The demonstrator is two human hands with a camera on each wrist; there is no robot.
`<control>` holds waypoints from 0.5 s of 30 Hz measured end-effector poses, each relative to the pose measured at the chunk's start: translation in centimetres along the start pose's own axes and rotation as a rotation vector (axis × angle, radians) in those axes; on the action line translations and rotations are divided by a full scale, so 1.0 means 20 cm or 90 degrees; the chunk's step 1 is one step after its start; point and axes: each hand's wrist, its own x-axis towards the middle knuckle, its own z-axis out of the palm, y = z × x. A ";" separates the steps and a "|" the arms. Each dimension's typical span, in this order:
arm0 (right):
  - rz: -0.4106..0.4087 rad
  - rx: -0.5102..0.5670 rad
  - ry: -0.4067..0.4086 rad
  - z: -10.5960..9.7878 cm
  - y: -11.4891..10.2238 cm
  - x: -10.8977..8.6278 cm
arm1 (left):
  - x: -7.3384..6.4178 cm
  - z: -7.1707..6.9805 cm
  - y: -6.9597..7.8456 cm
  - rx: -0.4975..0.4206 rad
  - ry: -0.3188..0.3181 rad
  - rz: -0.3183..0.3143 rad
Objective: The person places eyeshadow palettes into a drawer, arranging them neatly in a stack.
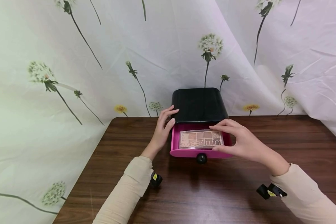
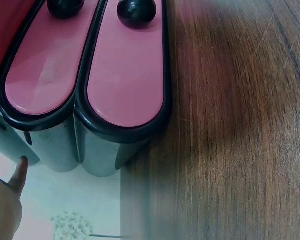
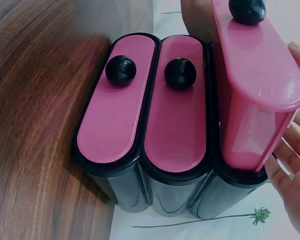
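An eyeshadow palette [image 1: 201,139] with a clear lid and lettering lies level at the top drawer [image 1: 175,140], which is pulled out of the black cabinet [image 1: 198,104]. My right hand [image 1: 240,140] grips the palette's right end, thumb at the near edge and fingers at the far edge. In the right wrist view this hand [image 3: 295,175] appears beside the drawer; the palette is out of sight there. My left hand [image 1: 161,130] rests against the cabinet's left side, fingertips at its top edge. The left wrist view catches part of that hand [image 2: 2,205] low at the left.
Two lower pink drawers [image 3: 175,125] with round black knobs [image 3: 121,70] are closed beneath the pulled-out one. The cabinet stands near the back edge of a dark wooden table [image 1: 212,193]. Behind it hangs a white dandelion-print cloth [image 1: 168,62].
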 end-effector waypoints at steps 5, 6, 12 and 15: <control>0.001 -0.014 -0.013 0.00 0.00 0.00 | 0.01 0.01 -0.11 0.004 0.007 0.013; 0.001 -0.016 -0.016 0.00 0.00 0.00 | 0.01 0.01 -0.12 0.004 0.008 0.016; 0.003 -0.021 -0.025 0.00 0.00 -0.01 | 0.01 0.01 -0.12 0.006 0.011 0.020; 0.005 -0.019 -0.022 0.00 0.00 -0.01 | 0.01 0.01 -0.12 0.009 0.011 0.015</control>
